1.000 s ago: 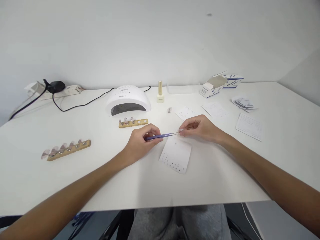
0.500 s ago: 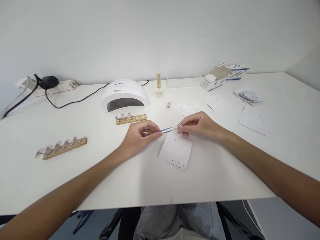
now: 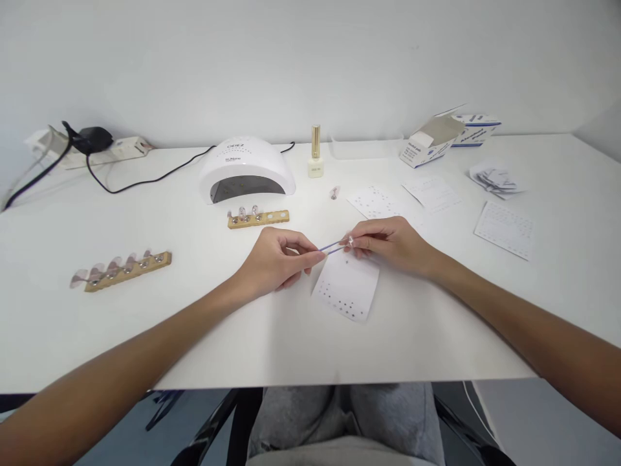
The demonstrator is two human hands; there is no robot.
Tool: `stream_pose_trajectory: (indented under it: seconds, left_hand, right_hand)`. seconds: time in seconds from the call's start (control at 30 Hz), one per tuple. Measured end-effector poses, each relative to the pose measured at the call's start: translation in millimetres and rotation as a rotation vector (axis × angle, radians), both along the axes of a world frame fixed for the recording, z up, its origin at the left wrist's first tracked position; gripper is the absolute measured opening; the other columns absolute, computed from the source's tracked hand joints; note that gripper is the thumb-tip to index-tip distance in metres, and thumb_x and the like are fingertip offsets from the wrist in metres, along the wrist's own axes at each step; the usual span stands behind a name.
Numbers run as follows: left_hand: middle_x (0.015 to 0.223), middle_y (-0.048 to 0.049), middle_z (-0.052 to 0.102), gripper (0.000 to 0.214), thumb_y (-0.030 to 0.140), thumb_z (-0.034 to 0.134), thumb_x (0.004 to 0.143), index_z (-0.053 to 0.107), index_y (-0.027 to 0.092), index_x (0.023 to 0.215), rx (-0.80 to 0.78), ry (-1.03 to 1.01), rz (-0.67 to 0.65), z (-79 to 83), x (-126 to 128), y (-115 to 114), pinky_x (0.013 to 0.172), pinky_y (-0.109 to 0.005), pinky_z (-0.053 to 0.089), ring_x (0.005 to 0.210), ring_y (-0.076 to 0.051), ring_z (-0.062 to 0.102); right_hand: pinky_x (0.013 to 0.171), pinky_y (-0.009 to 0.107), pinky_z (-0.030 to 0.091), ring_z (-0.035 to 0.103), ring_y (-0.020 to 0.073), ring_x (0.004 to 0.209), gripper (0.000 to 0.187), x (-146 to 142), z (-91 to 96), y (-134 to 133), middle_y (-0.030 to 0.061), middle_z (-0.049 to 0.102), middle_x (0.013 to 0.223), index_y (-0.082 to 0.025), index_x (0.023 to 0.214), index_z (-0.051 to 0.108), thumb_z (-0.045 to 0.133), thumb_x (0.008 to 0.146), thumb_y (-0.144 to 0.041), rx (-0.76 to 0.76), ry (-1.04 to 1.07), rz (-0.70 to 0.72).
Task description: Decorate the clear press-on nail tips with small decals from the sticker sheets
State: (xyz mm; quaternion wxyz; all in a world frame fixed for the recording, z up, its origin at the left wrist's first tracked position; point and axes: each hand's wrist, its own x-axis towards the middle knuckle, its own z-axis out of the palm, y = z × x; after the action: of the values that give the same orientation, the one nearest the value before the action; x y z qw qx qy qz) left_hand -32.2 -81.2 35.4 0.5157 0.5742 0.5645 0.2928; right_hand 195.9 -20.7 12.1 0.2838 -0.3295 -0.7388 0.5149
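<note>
My left hand [image 3: 276,259] is closed in a pinch on blue tweezers [image 3: 330,247], whose tips point right. My right hand [image 3: 388,243] is pinched on a small clear nail tip [image 3: 350,241] right at the tweezer tips. Both hands hover just above a white sheet dotted with tiny gems [image 3: 347,291] lying on the white table [image 3: 242,336].
A white nail lamp [image 3: 246,170] stands behind, with a gold-capped polish bottle [image 3: 315,155] beside it. Two wooden holders with nail tips lie at centre [image 3: 258,218] and left [image 3: 121,270]. More gem sheets [image 3: 504,220], an open box [image 3: 429,144] and a power strip [image 3: 97,145] sit around the table.
The tweezers now show less of their length beyond my left fingers, and both hands sit slightly closer together. The view has tilted a little; objects on the table stay put.
</note>
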Motion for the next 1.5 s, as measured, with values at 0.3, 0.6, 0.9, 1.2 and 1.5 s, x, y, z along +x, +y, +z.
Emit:
stream_pose_trajectory:
  seconds: [0.3, 0.6, 0.9, 1.2, 1.5]
  left_hand:
    - [0.05, 0.0012, 0.055, 0.02, 0.032, 0.071, 0.071, 0.068, 0.014, 0.067, 0.0, -0.003, 0.063, 2.0, 6.5, -2.5, 0.034, -0.016, 0.024, 0.035, -0.001, 0.034]
    - [0.05, 0.0011, 0.055, 0.019, 0.031, 0.072, 0.069, 0.067, 0.013, 0.064, 0.046, 0.002, 0.085, -0.9, 10.3, -3.5, 0.035, -0.016, 0.028, 0.036, -0.001, 0.036]
    - [0.048, 0.002, 0.053, 0.019, 0.031, 0.072, 0.07, 0.068, 0.013, 0.065, 0.056, 0.01, 0.075, -0.9, 9.4, -3.5, 0.035, -0.015, 0.028, 0.037, -0.001, 0.037]
    - [0.044, 0.0032, 0.049, 0.018, 0.031, 0.071, 0.07, 0.068, 0.014, 0.066, 0.066, 0.019, 0.07, -2.8, 8.8, -3.4, 0.035, -0.015, 0.028, 0.036, -0.002, 0.036]
    - [0.043, 0.0031, 0.049, 0.019, 0.031, 0.071, 0.07, 0.068, 0.014, 0.064, 0.07, 0.024, 0.068, -3.4, 8.8, -2.8, 0.035, -0.015, 0.028, 0.036, -0.002, 0.036]
  right_hand:
    - [0.06, 0.028, 0.045, 0.056, 0.012, 0.064, 0.017, -2.0, -5.2, -0.7, 0.0024, 0.066, 0.074, -0.019, 0.081, 0.073, 0.057, 0.086, -0.025, 0.047, 0.017, 0.006]
    - [0.062, 0.029, 0.047, 0.059, 0.0132, 0.065, 0.015, -4.6, -4.3, -1.5, 0.0021, 0.067, 0.072, -0.02, 0.078, 0.073, 0.062, 0.082, -0.028, 0.026, -0.009, -0.037]
    - [0.061, 0.029, 0.047, 0.058, 0.0127, 0.063, 0.015, -5.1, -2.6, -2.9, 0.0027, 0.067, 0.073, -0.02, 0.077, 0.073, 0.063, 0.081, -0.03, 0.029, -0.038, -0.059]
    - [0.063, 0.03, 0.048, 0.058, 0.0126, 0.064, 0.015, -4.0, -3.3, -2.1, 0.0028, 0.068, 0.075, -0.02, 0.077, 0.073, 0.062, 0.082, -0.029, 0.022, -0.037, -0.046]
    - [0.064, 0.029, 0.048, 0.057, 0.0117, 0.062, 0.013, -5.3, -1.0, -2.6, 0.0013, 0.067, 0.072, -0.02, 0.076, 0.072, 0.063, 0.082, -0.026, 0.035, -0.033, -0.039]
